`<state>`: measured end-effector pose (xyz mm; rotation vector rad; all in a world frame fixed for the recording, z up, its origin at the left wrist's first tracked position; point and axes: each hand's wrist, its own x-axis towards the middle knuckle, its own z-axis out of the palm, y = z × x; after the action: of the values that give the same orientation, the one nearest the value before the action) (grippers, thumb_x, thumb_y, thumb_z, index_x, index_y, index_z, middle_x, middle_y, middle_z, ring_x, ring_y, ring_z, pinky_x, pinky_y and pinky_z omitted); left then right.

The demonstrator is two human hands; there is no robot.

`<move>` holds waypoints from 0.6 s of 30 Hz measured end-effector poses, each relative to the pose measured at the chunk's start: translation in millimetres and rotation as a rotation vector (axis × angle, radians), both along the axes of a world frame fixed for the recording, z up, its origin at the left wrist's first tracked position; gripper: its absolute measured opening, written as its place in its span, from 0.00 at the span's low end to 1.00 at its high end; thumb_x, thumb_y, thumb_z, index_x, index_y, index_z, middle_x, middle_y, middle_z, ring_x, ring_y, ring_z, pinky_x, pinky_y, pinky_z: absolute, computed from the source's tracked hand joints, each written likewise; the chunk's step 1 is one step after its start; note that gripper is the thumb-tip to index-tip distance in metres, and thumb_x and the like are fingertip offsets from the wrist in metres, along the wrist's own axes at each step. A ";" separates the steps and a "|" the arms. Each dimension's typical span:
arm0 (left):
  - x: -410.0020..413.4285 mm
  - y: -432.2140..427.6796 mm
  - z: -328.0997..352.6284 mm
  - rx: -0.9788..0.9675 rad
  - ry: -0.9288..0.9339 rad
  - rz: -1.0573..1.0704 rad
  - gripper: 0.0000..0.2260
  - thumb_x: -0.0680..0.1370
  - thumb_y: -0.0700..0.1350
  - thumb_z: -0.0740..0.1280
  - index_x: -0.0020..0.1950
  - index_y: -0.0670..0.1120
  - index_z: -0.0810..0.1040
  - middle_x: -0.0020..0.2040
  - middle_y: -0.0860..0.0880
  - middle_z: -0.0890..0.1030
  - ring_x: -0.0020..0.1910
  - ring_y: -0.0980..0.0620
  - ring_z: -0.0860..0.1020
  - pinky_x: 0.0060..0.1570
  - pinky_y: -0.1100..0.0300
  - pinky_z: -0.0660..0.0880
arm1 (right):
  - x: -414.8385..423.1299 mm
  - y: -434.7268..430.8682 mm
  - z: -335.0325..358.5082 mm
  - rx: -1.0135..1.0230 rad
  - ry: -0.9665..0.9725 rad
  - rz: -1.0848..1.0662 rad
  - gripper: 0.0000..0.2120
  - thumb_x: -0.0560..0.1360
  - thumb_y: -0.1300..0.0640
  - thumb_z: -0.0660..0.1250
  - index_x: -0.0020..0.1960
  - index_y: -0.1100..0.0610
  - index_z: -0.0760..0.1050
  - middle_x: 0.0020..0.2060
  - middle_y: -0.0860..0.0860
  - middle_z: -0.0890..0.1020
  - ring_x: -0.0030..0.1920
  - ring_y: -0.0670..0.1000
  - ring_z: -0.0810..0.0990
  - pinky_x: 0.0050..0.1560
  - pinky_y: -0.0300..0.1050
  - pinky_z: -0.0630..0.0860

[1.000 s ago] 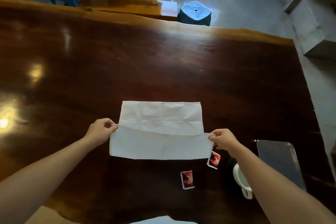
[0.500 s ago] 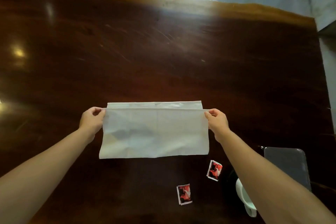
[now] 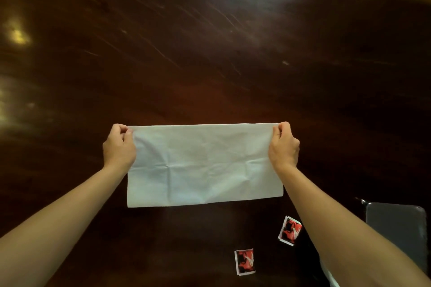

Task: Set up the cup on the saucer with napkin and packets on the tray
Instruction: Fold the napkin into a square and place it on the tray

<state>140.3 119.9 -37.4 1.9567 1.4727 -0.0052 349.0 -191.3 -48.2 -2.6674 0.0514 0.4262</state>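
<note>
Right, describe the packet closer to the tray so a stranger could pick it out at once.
Start at the dark grey tray on the wooden table's right side, beside the right forearm. Just left of that forearm lies a small red, black and white packet, tilted, below the napkin's right corner. The other packet lies farther left, nearer the person and squarer to the view.

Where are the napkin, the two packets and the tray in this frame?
napkin (image 3: 203, 165), head view, middle of the folded sheet.
near packet (image 3: 244, 261), head view, its red printed face.
far packet (image 3: 290, 230), head view, its red printed face.
tray (image 3: 396, 228), head view, bare dark surface.
</note>
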 end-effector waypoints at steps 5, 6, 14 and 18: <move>-1.3 -0.7 -2.6 0.006 0.005 -0.001 0.08 0.84 0.46 0.58 0.55 0.43 0.73 0.43 0.47 0.76 0.41 0.48 0.75 0.34 0.54 0.71 | 5.7 9.0 -2.7 -0.103 0.005 0.020 0.11 0.84 0.48 0.52 0.49 0.52 0.67 0.37 0.52 0.79 0.40 0.57 0.80 0.41 0.58 0.81; -0.5 -0.9 -2.5 0.006 0.010 -0.001 0.09 0.84 0.46 0.58 0.56 0.43 0.73 0.43 0.47 0.76 0.40 0.49 0.75 0.33 0.55 0.71 | 6.5 10.2 -2.7 -0.112 0.009 0.018 0.11 0.84 0.48 0.52 0.49 0.52 0.67 0.37 0.52 0.78 0.40 0.57 0.80 0.41 0.57 0.81; 0.8 0.3 7.0 -0.036 -0.008 0.018 0.12 0.80 0.52 0.66 0.56 0.44 0.74 0.39 0.52 0.77 0.43 0.48 0.77 0.41 0.54 0.72 | 16.1 6.7 9.8 -0.043 0.105 -0.106 0.12 0.82 0.45 0.57 0.53 0.54 0.69 0.36 0.48 0.74 0.41 0.55 0.78 0.40 0.50 0.74; -20.4 -4.6 13.4 -0.112 0.044 0.118 0.16 0.77 0.55 0.70 0.56 0.46 0.74 0.42 0.52 0.79 0.47 0.46 0.81 0.48 0.47 0.80 | 8.0 -9.4 27.6 -0.027 0.033 -0.132 0.18 0.81 0.46 0.61 0.65 0.55 0.68 0.47 0.51 0.79 0.50 0.55 0.80 0.48 0.54 0.80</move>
<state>119.9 115.3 -23.9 1.7894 1.5799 -0.0772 357.0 -200.7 -20.6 -2.6642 0.2435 0.4294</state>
